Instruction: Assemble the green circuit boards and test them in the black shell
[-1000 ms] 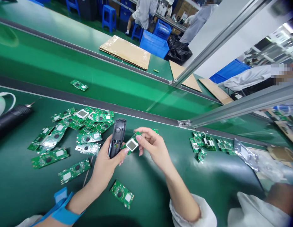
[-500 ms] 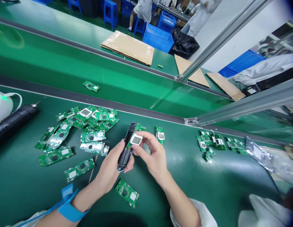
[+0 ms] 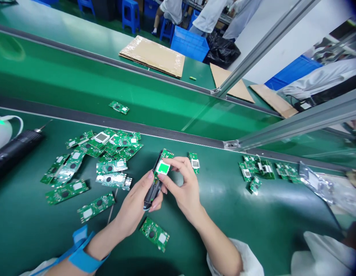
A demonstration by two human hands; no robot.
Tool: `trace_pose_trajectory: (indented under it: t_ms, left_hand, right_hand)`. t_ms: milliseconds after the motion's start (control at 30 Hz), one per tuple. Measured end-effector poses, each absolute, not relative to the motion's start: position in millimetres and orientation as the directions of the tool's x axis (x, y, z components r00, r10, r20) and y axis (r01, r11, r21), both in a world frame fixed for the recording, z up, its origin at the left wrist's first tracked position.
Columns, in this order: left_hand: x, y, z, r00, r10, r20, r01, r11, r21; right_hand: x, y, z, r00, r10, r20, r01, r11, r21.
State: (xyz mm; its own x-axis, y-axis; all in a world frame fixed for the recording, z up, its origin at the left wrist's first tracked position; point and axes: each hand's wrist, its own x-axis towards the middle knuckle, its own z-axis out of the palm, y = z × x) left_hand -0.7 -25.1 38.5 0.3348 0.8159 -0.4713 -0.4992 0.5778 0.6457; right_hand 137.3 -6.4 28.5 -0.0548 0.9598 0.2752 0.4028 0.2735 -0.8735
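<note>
Since 1 s ago, the display board (image 3: 163,168) has gone from just off the black housing (image 3: 153,193) to lying along it, & its screen, grey then, now shows bright green; a small PCB (image 3: 119,107) on the green strip (image 3: 65,80) has slid R. L to R: white device (image 3: 1,134) w/ green light at far L; black screwdriver (image 3: 17,151) beside it on the worktop (image 3: 229,214), tip pointing up-R; then a heap of green PCBs (image 3: 93,148), some overlapping, a few lying singly nearer the person. L hand (image 3: 136,195), blue strap (image 3: 87,257) on that wrist, is closed round the housing, thumb one side, fingers the other, holding it tilted. Single PCB (image 3: 154,234) lies flat just below. R hand (image 3: 185,188) has thumb & index pinched on the board's screen end, other fingers curled; board's top end sticks out past the fingers. Another screen PCB (image 3: 194,163) lies just beyond the R hand. Further R, a small PCB cluster (image 3: 254,166), then clear plastic bags (image 3: 315,184) near the worktop's far-R edge.
</note>
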Motion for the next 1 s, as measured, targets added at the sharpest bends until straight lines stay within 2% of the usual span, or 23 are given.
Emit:
trace_pose_trajectory:
  t_ms: [233,567,1000]
  left_hand:
    - [-1.4,-27.5,39.1,0.296,0.838,-0.459,-0.526,0.544,0.654]
    - [-1.3,-29.5,39.1,0.312,0.85,-0.424,-0.534,0.526,0.662]
    - [-0.2,-30.7,35.1,0.316,0.832,-0.457,-0.545,0.553,0.631]
  right_hand:
    - [139.3,-5.0,32.0,-0.09,0.966,0.242,0.446,0.256,-0.858]
    - [141.2,-4.5,34.3,-0.146,0.966,0.214,0.355,0.253,-0.9]
    - [137.2,-6.3,35.1,-0.156,0.97,0.188,0.282,0.226,-0.932]
